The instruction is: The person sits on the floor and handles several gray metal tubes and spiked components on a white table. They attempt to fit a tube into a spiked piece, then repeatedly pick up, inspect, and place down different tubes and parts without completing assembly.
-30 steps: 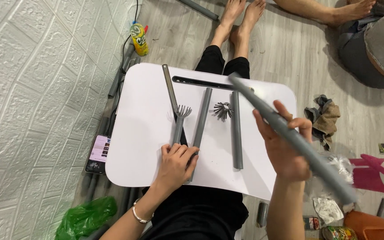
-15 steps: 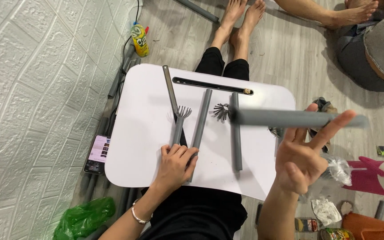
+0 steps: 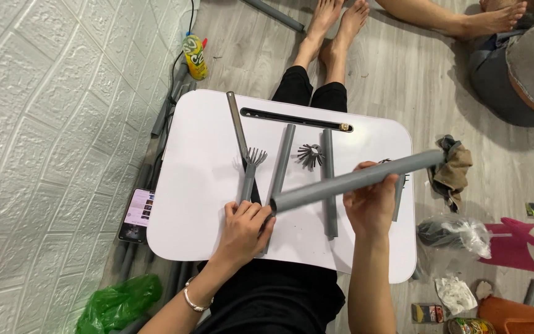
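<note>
**Grey tube held across the white bench**

Held in the right hand (image 3: pixel 372 201): a long grey tube (image 3: pixel 356 180), fingers clenched around its middle, raised above the bench (image 3: pixel 205 204) and slanting from near left up to far right. Near end of the tube just beside the left hand (image 3: pixel 245 226), far end reaching out past the right edge of the bench, close to a crumpled brown cloth (image 3: pixel 452 168) on the floor.

Left hand resting on the bench at the near edge, fingers curled over the near end of a shorter grey tube (image 3: pixel 281 162); whether gripping or only pressing it, cannot tell. Silver bangle (image 3: pixel 191 301) on that wrist.

Lying on the bench, far of the hands: a grey fork-like piece (image 3: pixel 251 167) with prongs pointing far, a flat metal strip (image 3: pixel 237 127) angled toward the far left corner, a black slotted bar (image 3: pixel 295 119) along the far side, a dark spoked connector (image 3: pixel 309 156), and another grey tube (image 3: pixel 329 185) running near to far under the held one.

On the floor to the left: a phone (image 3: pixel 136 214) with a lit screen, a green plastic bag (image 3: pixel 118 303), a yellow-green can (image 3: pixel 194 57) by the wall. To the right: a clear bag (image 3: pixel 455 234) and a pink object (image 3: pixel 529 244). Another person's bare legs (image 3: pixel 440 18) at the far right.
</note>
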